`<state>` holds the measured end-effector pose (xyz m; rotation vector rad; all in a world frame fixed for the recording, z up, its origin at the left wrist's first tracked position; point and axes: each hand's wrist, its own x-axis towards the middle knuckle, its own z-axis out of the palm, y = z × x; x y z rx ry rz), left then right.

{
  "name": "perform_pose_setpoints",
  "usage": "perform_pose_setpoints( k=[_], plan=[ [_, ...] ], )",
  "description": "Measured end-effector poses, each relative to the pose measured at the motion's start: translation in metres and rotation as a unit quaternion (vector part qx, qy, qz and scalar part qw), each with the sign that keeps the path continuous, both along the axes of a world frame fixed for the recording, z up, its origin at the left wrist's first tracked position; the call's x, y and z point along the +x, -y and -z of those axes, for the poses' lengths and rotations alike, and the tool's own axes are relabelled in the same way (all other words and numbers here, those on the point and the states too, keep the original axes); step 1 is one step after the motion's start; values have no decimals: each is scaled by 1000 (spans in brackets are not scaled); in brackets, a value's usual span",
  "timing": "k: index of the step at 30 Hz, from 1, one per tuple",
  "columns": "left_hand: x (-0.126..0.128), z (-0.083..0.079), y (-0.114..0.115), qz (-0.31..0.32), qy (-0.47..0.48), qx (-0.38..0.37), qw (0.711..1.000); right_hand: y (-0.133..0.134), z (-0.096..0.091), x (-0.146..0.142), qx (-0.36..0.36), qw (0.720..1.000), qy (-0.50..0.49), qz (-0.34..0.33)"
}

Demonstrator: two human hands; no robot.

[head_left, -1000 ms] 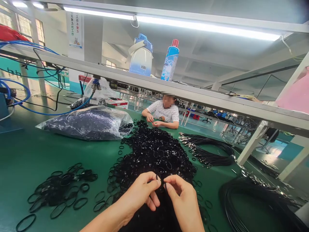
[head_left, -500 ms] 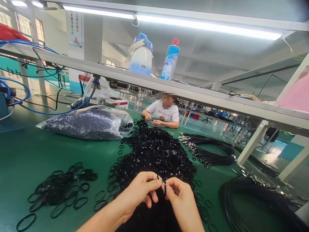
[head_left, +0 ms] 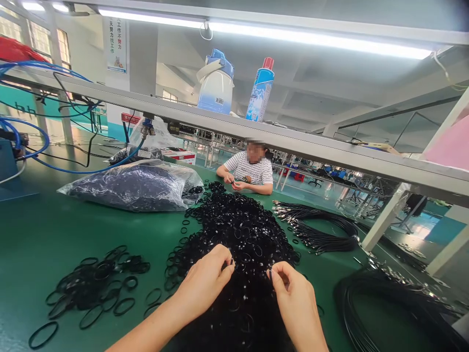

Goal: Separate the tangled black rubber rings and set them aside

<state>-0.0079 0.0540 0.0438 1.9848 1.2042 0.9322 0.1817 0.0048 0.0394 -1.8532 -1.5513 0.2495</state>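
Note:
A large heap of black rubber rings spreads over the green table, and both my hands are above its near part. My left hand is closed in a pinch; a small dark piece of what looks like a black rubber ring shows at its fingertips, the rest hidden. Apart from it, my right hand pinches a black rubber ring between thumb and forefinger. To the left lies a smaller, looser pile of black rings.
A clear plastic bag of dark contents lies at the back left. Coiled black cables with metal ends rest on the right. A metal shelf spans overhead, bearing a jug and spray can. Across sits another person.
My hands were together at the fingertips and have moved apart, the left one to the left and up, the right one to the right. The view has shifted slightly.

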Motion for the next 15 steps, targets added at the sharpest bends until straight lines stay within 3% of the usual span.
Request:
perform_pose_setpoints(
  k=[5, 10, 15],
  plan=[
    [-5, 1, 2, 2, -138, 113, 984, 1, 3, 2, -32, 996, 85, -1],
    [-9, -2, 0, 37, -153, 146, 977, 3, 1, -1, -31, 989, 141, 13],
    [-10, -7, 2, 22, -181, 158, 970, 4, -1, -3, -4, 993, 121, 10]
  ],
)
